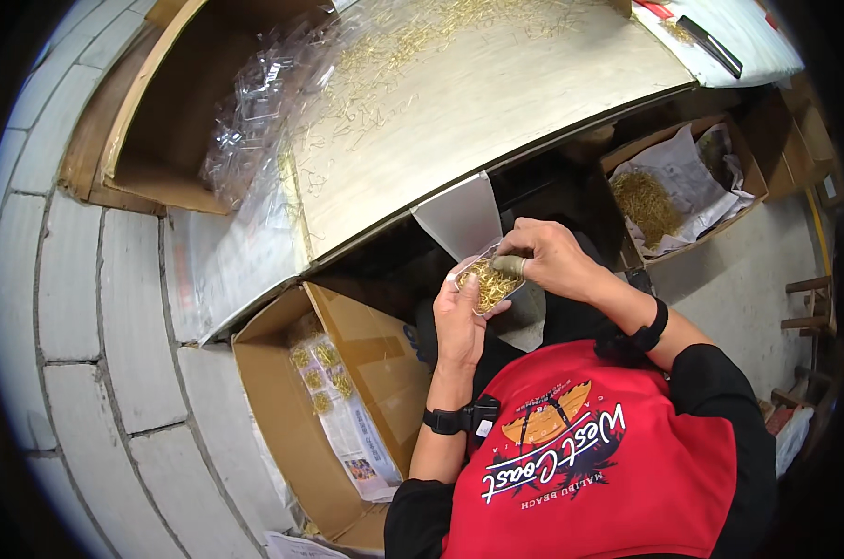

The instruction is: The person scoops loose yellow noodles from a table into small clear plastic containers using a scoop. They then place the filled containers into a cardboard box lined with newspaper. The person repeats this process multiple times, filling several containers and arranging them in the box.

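Observation:
My left hand (459,321) is wrapped round a small open box in front of my lap, its white lid flap (461,219) standing up on the far side. Gold-coloured bent wire pieces (483,289), like small hooks, fill the box. What looks like clear plastic lines its edge. Over the box's right rim, my right hand (554,261) has its fingers pinched together, with a greyish-green cover (509,265) on one finger. Whatever sits between those fingertips is too small to make out.
A pale worktable (478,102) carries scattered gold wire pieces and a heap of clear plastic cases (250,130). Left of me stands a cardboard carton (375,345) with packed clear cases (318,373). At right, another carton (753,172) holds more wire pieces. Wooden stools (811,303) stand beyond.

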Available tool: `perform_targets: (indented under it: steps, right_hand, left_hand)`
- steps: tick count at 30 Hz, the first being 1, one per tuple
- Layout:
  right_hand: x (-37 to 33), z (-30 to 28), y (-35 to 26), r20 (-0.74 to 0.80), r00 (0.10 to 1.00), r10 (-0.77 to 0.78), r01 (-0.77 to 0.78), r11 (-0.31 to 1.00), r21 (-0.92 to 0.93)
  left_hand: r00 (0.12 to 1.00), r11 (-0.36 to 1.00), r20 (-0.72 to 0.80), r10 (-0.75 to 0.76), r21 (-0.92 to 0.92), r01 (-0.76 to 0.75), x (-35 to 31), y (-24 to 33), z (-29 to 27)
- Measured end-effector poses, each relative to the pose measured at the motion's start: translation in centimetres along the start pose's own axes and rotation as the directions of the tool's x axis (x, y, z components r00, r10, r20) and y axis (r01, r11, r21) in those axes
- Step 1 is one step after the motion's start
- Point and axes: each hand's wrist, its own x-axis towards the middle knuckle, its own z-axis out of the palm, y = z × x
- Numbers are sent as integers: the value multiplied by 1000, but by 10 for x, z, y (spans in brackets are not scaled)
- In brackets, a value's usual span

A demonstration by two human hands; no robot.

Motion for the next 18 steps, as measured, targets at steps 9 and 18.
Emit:
perform_targets:
  steps: [9,18]
  right_hand:
    - [-3,11,-26,374,829,-416,557,681,-476]
    - [20,36,-61,396,780,-484,621,680,-390]
  left_hand:
    - [996,995,-14,87,-55,-88,5,23,-5]
    - [978,986,-124,167,42,-163,-10,77,-13]
